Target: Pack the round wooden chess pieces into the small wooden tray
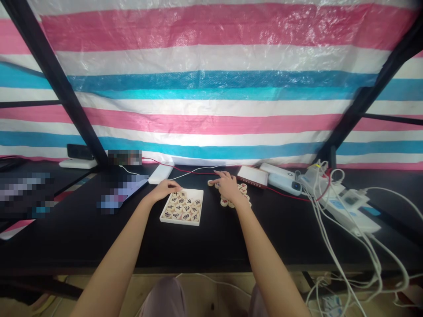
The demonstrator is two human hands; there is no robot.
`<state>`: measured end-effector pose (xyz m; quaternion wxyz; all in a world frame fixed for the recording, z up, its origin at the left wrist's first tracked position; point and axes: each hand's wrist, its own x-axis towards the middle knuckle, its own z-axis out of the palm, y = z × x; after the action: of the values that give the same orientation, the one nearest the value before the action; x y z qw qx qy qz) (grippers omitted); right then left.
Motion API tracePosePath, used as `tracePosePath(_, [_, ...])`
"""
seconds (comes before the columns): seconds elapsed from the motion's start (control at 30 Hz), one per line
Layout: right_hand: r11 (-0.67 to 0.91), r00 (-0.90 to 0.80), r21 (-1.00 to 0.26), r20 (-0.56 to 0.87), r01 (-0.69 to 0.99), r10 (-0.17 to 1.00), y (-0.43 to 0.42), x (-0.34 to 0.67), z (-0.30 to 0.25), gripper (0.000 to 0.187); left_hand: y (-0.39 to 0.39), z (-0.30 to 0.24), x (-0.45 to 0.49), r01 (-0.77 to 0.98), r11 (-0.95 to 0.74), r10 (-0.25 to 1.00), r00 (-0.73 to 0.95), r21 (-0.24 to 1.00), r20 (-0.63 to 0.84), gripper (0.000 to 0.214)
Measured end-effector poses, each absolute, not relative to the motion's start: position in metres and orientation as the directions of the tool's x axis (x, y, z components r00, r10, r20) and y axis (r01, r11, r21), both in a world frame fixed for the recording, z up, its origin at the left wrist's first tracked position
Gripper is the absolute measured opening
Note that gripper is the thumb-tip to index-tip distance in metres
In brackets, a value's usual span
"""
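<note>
A shallow white box (202, 207) lies on the black table, with several rows of round Chinese chess pieces with dark characters (179, 208) in it. At the box's far left corner my left hand (164, 190) is closed over the rim, its fingertips close to the far row of pieces. To the right, my right hand (228, 186) reaches over a loose cluster of pieces with red characters (243, 188), fingers apart. It hides part of the cluster. One piece (210, 182) lies just left of its outstretched fingertips.
A white power bank (161, 173) and a blurred-out phone (124, 193) lie left of the box. Behind the cluster are a red-and-white box (253, 176) and a light blue phone (284, 182). Tangled white cables and power strips (353, 215) spread at right. A striped sheet (198, 88) hangs behind.
</note>
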<state>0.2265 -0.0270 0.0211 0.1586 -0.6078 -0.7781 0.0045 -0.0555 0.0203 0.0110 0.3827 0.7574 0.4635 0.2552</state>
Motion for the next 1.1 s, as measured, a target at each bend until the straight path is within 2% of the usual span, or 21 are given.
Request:
tracePosePath(0.3, [0.247,-0.188,-0.301,0.210,0.921,0.959,-0.027,0.226,0.021,0.044,0.019,0.012,-0.054,0.503,-0.284,0.898,0.438,0.817,0.042,0.036])
tracePosePath(0.63, [0.245,-0.180,-0.252,0.253,0.936,0.951,-0.028,0.219,0.022,0.044,0.019,0.011,-0.054,0.495,-0.276,0.904,0.425,0.824,0.047,0.036])
tracePosePath(0.73, [0.347,-0.260,-0.228,0.338,0.910,0.905,-0.035,0.200,0.025,0.045,0.018,0.012,-0.053,0.487,-0.267,0.904,0.425,0.831,0.041,0.035])
tracePosePath(0.87, [0.489,-0.397,-0.198,0.370,0.850,0.840,-0.051,0.171,0.032,0.021,0.017,0.011,-0.053,0.468,-0.263,0.901,0.431,0.844,0.042,0.034])
tracePosePath(0.97, [0.429,-0.364,-0.180,0.305,0.885,0.880,-0.062,0.158,0.035,0.022,0.018,0.010,-0.054,0.460,-0.275,0.896,0.440,0.844,0.052,0.034])
tracePosePath(1.1, [0.354,-0.325,-0.071,0.260,0.933,0.909,-0.072,0.153,0.037,0.030,0.020,0.008,-0.055,0.466,-0.284,0.891,0.451,0.838,0.051,0.033])
